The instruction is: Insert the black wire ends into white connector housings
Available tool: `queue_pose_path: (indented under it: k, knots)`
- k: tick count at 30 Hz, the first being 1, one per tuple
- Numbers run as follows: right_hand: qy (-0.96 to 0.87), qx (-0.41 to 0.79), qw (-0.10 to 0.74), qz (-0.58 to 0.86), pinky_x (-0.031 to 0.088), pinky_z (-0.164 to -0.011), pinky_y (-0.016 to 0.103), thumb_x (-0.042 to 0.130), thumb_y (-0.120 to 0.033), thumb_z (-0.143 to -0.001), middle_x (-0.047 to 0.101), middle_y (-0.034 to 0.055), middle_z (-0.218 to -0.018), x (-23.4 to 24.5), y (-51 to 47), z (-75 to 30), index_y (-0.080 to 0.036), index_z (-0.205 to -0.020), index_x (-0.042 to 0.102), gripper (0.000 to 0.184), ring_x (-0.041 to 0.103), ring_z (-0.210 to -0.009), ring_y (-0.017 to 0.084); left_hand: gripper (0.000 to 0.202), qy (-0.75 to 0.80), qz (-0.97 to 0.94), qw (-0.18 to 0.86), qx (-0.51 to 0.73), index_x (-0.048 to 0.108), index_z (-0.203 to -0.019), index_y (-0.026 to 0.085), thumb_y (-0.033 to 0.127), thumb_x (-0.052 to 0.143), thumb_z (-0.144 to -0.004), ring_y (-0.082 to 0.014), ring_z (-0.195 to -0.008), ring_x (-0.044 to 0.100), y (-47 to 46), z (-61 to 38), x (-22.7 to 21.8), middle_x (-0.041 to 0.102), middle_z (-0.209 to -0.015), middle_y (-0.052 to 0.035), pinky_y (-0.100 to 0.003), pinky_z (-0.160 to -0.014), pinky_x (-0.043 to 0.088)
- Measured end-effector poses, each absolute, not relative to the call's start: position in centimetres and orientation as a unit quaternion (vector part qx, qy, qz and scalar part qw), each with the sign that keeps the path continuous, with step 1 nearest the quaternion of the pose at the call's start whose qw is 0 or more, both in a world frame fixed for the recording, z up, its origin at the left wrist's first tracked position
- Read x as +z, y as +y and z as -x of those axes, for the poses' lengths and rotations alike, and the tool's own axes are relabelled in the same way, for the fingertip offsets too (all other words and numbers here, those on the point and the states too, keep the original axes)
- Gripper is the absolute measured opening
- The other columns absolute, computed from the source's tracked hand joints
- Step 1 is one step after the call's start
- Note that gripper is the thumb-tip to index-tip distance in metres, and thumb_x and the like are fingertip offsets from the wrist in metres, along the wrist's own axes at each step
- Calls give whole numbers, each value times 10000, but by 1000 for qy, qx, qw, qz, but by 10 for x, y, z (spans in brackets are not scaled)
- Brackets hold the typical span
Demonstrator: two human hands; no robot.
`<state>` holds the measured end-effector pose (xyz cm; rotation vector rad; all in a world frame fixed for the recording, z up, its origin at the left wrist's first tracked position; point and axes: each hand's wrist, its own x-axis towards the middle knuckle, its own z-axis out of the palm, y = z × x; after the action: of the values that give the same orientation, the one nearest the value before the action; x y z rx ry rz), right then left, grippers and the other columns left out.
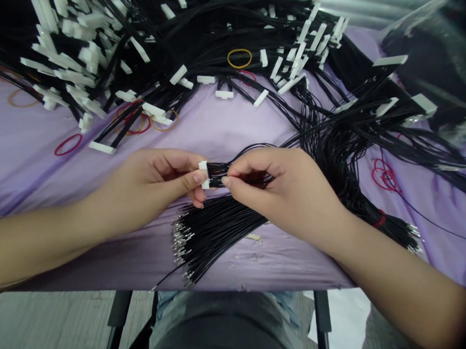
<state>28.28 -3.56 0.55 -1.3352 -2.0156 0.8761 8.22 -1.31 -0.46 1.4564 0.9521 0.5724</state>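
Note:
My left hand [159, 178] pinches a small white connector [204, 174] between thumb and fingers. My right hand [279, 185] is closed on the thin black wires [217, 172] that enter that connector, its thumb and forefinger right at the housing. Both hands meet above a purple cloth [228, 127]. Under my right hand lies a loose bundle of black wires [209, 233] with bare metal terminals at their near ends.
A large heap of black wire harnesses with white connectors [66, 54] fills the back of the table. Red and yellow rubber bands [68, 144] lie scattered on the cloth. Another wire bundle [395, 226] runs to the right. The table's near edge is just below the hands.

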Motion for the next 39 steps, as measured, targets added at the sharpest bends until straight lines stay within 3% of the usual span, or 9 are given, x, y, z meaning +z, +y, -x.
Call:
queue_pose_path:
  k: [9,15,23,33,39]
  knots:
    - [-738,375,247,504,309,-500,203,579,-180,-810,530,-43,-559,8,-32,-283,-130,-681,652,156,425,-529,55,144,415,-618,620,249,686,-725,156,148,631,-857,-90,-563,618,-12,-85,-3,656,-602,12,-125,-576,506]
    - [-772,328,233,492,354,-564,220,598,-207,-839,644,-17,-679,5,-30,-284,-144,-742,687,146,524,-601,74,106,419,-582,650,252,685,-796,142,130,613,-873,-86,-574,632,-13,-86,-4,672,-618,12,-126,-585,513]
    - [-796,293,236,474,356,-621,220,576,-196,-874,643,-8,-711,-2,-35,-279,-141,-772,660,143,529,-646,85,88,415,-554,678,248,689,-782,141,117,642,-853,-63,-519,576,-13,-83,-3,642,-585,23,-98,-522,479]
    - [-786,278,275,479,332,-597,196,571,-159,-869,580,-23,-654,-4,-42,-273,-124,-731,621,151,476,-609,64,63,400,-563,676,257,700,-773,136,172,706,-825,-48,-508,532,-11,-83,-8,627,-578,25,-81,-482,426]
    - [-784,232,313,484,339,-600,207,570,-136,-866,583,-9,-654,-12,-46,-264,-110,-719,613,156,483,-607,75,190,397,-547,685,272,679,-756,118,275,785,-759,-59,-493,520,-12,-85,-7,620,-561,18,-102,-468,425]
